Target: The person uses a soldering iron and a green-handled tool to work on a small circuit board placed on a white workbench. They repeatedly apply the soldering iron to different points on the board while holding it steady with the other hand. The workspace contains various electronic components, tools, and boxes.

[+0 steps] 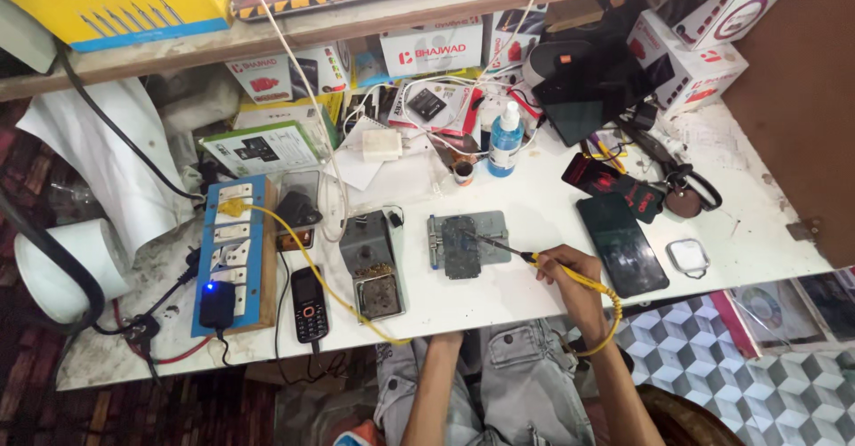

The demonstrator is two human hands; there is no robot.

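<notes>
- Yellow-handled soldering iron gripped in right hand, fingers closed round the handle, tip on the circuit board.
- Board clamped in metal holder, mid white bench.
- Left hand at the bench's near edge; fingers hidden, can't tell their state.
- Dark phone just right of right hand; soldering station left of holder.

The white worktable carries a blue socket board, a small keypad phone, a grey soldering station, a metal holder with a circuit board, a blue bottle, a dark smartphone and a white earbud case.
</notes>
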